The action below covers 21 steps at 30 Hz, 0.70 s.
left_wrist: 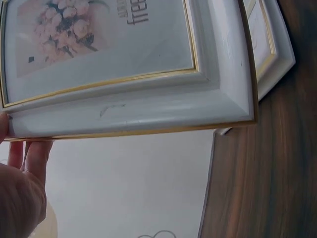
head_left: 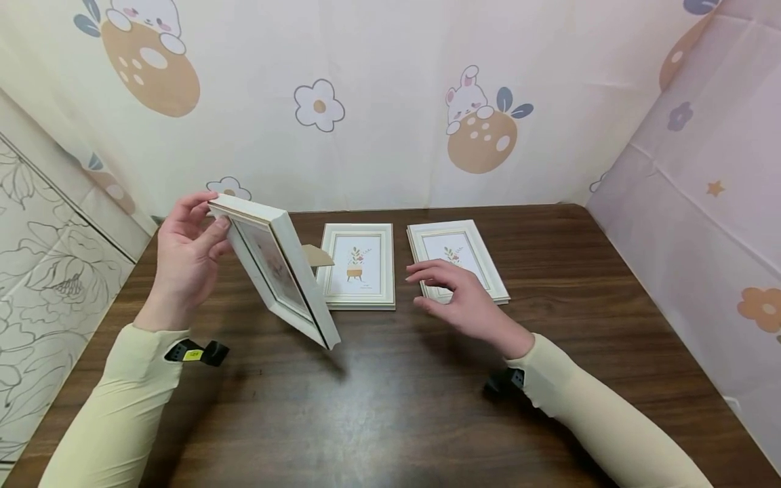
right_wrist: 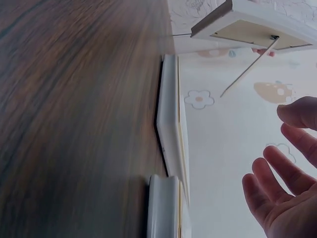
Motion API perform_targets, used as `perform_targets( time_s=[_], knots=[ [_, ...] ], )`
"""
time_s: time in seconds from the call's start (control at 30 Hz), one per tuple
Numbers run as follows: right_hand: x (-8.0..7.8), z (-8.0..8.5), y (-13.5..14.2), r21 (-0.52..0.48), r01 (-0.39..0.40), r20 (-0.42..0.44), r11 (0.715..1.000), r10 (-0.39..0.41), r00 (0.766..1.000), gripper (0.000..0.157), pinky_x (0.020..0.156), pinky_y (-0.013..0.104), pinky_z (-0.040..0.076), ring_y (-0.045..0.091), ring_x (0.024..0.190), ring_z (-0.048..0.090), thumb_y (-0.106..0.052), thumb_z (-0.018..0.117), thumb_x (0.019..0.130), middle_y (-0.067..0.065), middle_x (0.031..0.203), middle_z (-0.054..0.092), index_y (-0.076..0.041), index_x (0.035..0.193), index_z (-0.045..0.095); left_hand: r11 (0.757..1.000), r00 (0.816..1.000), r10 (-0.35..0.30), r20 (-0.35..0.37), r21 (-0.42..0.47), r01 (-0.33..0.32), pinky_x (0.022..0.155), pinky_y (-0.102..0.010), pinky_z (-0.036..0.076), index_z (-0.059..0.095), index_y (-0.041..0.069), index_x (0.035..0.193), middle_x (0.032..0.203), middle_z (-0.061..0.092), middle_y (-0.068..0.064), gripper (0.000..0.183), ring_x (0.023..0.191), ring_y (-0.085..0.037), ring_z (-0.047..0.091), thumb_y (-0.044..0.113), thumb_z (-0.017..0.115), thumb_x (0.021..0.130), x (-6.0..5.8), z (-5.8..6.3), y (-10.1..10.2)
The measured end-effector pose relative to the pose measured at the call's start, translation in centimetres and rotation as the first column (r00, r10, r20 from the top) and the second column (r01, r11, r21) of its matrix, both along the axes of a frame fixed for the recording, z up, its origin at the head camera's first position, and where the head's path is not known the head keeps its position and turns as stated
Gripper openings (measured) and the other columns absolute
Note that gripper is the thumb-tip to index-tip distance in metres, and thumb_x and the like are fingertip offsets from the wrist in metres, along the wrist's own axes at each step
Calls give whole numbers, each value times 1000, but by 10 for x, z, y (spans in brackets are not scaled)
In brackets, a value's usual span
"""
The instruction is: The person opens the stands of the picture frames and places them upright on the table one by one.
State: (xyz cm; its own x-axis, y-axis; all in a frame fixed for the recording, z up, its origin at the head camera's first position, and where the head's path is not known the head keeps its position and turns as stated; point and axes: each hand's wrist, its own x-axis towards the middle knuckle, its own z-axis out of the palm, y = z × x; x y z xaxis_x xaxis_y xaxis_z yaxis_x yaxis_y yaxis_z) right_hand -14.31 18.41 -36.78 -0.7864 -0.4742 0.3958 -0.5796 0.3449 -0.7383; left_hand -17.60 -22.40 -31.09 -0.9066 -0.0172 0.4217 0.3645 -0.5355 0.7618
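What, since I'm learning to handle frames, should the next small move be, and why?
Probably bring the empty right hand over to steady the raised frame at its lower end: only the left hand grips it, near the top, and its stand juts out behind.

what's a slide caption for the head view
Left grip holds a tilted frame, stand out; right grip hovers, empty, near flat frames on the table.

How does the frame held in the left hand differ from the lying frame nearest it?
Pose: the held frame is tilted in the left hand; the lying frame is flat on the table.
Picture: the held frame shows pink flowers, the lying frame a potted plant.
Stand: the held frame's stand juts out; the lying frame shows none.
Both are white with gold-coloured trim.
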Motion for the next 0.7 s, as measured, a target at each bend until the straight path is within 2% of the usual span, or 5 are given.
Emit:
perform_targets(
  time_s=[0.2,0.4,0.63,0.7],
  knots=[
    [-2,-4,10,-2,19,-17,1000,-19,1000,28,96,37,51,19,118,57,-2,78,85,5,126,64,-11,111,71,993,993,118,28,-25,-117,61,-26,58,56,-6,125,122,55,-18,38,94,-21,64,-16,62,89,-1,1,-9],
    [-3,-5,18,-4,42,-36,999,-43,998,26,93,42,53,21,116,59,0,77,85,12,124,64,-8,108,71,965,962,261,80,-60,-257,63,-24,57,60,-1,122,118,55,-15,39,92,-19,62,-12,69,86,-2,8,-18],
    [-5,-6,23,-18,60,-54,998,-61,997,26,91,44,53,24,114,60,5,77,82,14,123,65,-4,106,71,936,934,348,83,-91,-341,64,-24,57,61,-1,121,116,53,-15,37,94,-20,65,-13,67,87,-5,15,-24],
    [-1,3,21,-17,66,-49,998,-67,997,25,91,47,53,27,113,61,8,76,82,16,121,65,-2,104,71,930,927,363,90,-100,-355,63,-24,57,62,-1,121,116,53,-15,37,94,-20,66,-14,66,87,-6,15,-27]
  ],
)
